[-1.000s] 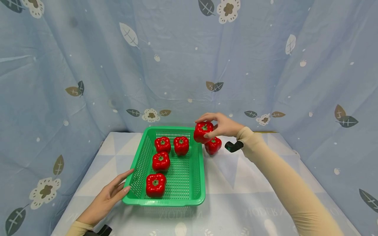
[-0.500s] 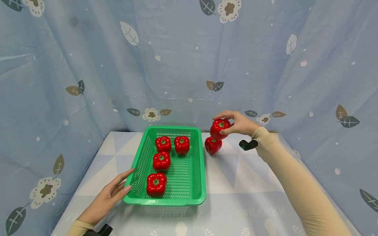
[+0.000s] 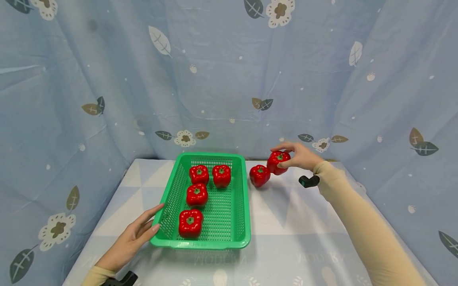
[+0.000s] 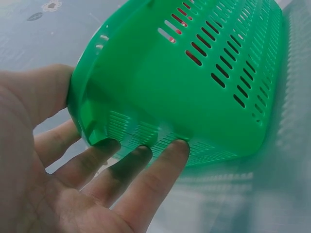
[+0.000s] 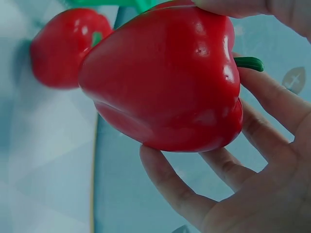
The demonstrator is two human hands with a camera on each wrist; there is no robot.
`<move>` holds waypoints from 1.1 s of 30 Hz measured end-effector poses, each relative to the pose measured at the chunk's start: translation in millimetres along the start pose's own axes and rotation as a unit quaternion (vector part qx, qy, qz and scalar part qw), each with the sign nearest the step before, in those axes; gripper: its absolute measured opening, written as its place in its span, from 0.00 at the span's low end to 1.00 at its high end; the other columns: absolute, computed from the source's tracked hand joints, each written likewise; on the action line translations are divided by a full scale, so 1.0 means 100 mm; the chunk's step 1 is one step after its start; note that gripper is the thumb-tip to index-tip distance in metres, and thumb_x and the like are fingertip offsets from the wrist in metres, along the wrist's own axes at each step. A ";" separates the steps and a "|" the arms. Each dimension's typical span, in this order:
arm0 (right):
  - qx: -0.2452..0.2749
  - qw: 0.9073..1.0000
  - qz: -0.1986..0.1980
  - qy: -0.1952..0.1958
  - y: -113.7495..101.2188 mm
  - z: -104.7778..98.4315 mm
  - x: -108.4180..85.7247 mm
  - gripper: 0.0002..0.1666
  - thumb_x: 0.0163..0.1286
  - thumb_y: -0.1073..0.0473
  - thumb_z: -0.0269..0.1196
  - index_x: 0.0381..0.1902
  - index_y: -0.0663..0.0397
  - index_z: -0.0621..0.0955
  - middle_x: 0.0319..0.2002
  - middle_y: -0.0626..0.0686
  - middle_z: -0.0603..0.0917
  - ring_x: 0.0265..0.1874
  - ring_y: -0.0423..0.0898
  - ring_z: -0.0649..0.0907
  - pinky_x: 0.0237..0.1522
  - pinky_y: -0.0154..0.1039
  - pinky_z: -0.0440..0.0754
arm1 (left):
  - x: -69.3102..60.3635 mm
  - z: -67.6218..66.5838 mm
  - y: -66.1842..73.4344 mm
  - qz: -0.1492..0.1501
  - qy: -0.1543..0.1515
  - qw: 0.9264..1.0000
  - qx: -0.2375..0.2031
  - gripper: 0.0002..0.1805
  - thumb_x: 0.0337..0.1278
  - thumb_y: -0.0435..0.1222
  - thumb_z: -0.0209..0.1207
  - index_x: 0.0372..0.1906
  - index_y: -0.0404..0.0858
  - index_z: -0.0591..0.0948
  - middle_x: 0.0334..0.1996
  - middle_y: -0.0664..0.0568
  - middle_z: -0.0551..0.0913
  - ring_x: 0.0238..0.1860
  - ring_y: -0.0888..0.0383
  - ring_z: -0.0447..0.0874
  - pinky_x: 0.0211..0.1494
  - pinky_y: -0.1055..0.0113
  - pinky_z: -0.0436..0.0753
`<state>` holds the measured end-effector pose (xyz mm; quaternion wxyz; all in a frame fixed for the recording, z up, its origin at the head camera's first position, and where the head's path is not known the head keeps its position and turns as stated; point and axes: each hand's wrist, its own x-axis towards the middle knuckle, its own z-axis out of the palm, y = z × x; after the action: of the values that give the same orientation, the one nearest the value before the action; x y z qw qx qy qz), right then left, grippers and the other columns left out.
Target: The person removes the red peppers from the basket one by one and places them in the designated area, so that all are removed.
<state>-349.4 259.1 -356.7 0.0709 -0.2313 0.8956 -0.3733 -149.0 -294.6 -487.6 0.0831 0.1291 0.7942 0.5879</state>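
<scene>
In the head view, a green plastic basket (image 3: 240, 198) holds several red bell peppers, such as the front one (image 3: 191, 224). My left hand (image 3: 130, 242) grips its front left corner. The left wrist view has the thumb at the basket rim (image 4: 80, 82) and the other fingers against the outer wall. Right of the basket, a red bell pepper (image 3: 259, 176) rests on the table. Just beyond it, my right hand (image 3: 299, 157) holds another red bell pepper (image 3: 279, 162) between thumb and fingers, its green stem (image 5: 250, 63) toward the palm. Whether this pepper touches the table, I cannot tell.
A pale patterned cloth covers the table (image 3: 304, 222). Blue curtains (image 3: 214, 79) printed with leaves and flowers hang behind and at both sides. Black wrist devices (image 3: 309, 181) sit on both forearms.
My right hand has carried its bell pepper rightward from beside the basket's far right rim, past the resting pepper, then lowered it. My left hand and the basket have stayed put.
</scene>
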 end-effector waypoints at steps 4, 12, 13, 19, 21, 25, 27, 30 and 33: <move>0.001 1.000 0.001 0.000 0.11 0.02 -0.02 0.33 0.69 0.61 0.76 0.71 0.55 0.84 0.69 0.58 0.83 0.64 0.62 0.79 0.55 0.52 0.84 | 0.00 0.00 0.00 0.003 0.001 1.000 0.006 0.33 0.90 0.40 0.54 0.89 0.49 0.60 0.87 0.40 0.53 0.82 0.24 0.53 0.73 0.36 0.74; 0.006 1.000 0.024 0.010 0.29 0.10 -0.10 0.33 0.68 0.60 0.75 0.70 0.60 0.84 0.66 0.62 0.84 0.63 0.65 0.78 0.52 0.49 0.84 | 0.01 0.00 -0.01 0.002 0.000 1.000 0.012 0.33 0.90 0.42 0.54 0.89 0.51 0.60 0.88 0.41 0.53 0.82 0.23 0.52 0.74 0.30 0.71; 0.010 1.000 0.026 0.008 0.31 0.11 -0.12 0.33 0.68 0.60 0.75 0.70 0.61 0.84 0.66 0.63 0.84 0.63 0.65 0.78 0.52 0.49 0.84 | 0.01 0.00 -0.01 0.003 0.001 1.000 0.011 0.33 0.90 0.42 0.54 0.89 0.51 0.60 0.88 0.41 0.53 0.82 0.23 0.52 0.74 0.30 0.71; 0.019 0.999 0.043 -0.003 0.40 0.18 -0.16 0.34 0.68 0.59 0.75 0.71 0.61 0.83 0.67 0.64 0.82 0.61 0.63 0.78 0.50 0.48 0.85 | 0.00 0.00 -0.01 0.006 0.001 1.000 0.009 0.33 0.90 0.41 0.54 0.89 0.51 0.60 0.88 0.40 0.53 0.82 0.23 0.52 0.74 0.30 0.71; 0.017 0.999 0.044 -0.007 0.43 0.20 -0.17 0.34 0.67 0.59 0.76 0.71 0.61 0.83 0.67 0.64 0.82 0.60 0.63 0.78 0.49 0.49 0.84 | 0.00 0.00 -0.02 0.007 0.002 1.000 0.008 0.33 0.90 0.41 0.54 0.89 0.51 0.60 0.88 0.41 0.53 0.82 0.23 0.51 0.73 0.30 0.71; -0.001 0.999 0.048 -0.010 0.50 0.27 -0.17 0.35 0.67 0.58 0.77 0.70 0.59 0.84 0.68 0.62 0.83 0.60 0.64 0.78 0.52 0.51 0.82 | 0.00 0.00 -0.02 0.003 0.003 1.000 0.006 0.33 0.90 0.41 0.54 0.89 0.50 0.60 0.88 0.41 0.53 0.82 0.23 0.52 0.74 0.30 0.71; -0.012 0.998 0.054 -0.009 0.55 0.30 -0.17 0.35 0.67 0.56 0.77 0.70 0.59 0.84 0.69 0.62 0.82 0.61 0.64 0.78 0.53 0.52 0.82 | 0.00 0.01 -0.02 0.000 0.004 1.000 0.007 0.33 0.90 0.41 0.54 0.89 0.50 0.60 0.88 0.41 0.53 0.82 0.24 0.53 0.74 0.32 0.73; -0.016 0.998 0.060 -0.007 0.61 0.35 -0.16 0.36 0.67 0.55 0.77 0.71 0.59 0.84 0.69 0.62 0.81 0.61 0.64 0.79 0.54 0.53 0.82 | 0.00 0.01 -0.02 -0.001 0.004 1.000 0.007 0.33 0.90 0.42 0.54 0.89 0.51 0.60 0.88 0.41 0.52 0.82 0.24 0.53 0.74 0.33 0.73; -0.007 0.998 0.063 -0.009 0.65 0.39 -0.17 0.36 0.67 0.56 0.77 0.71 0.61 0.83 0.70 0.63 0.81 0.61 0.65 0.78 0.55 0.55 0.82 | -0.01 0.01 -0.03 0.001 0.002 1.000 0.004 0.33 0.90 0.41 0.53 0.89 0.50 0.60 0.88 0.40 0.52 0.82 0.23 0.52 0.73 0.30 0.71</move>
<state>-346.2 282.1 -431.0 0.1005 -0.1784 0.9102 -0.3601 -148.1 -294.6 -490.3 0.0801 0.1291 0.7968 0.5849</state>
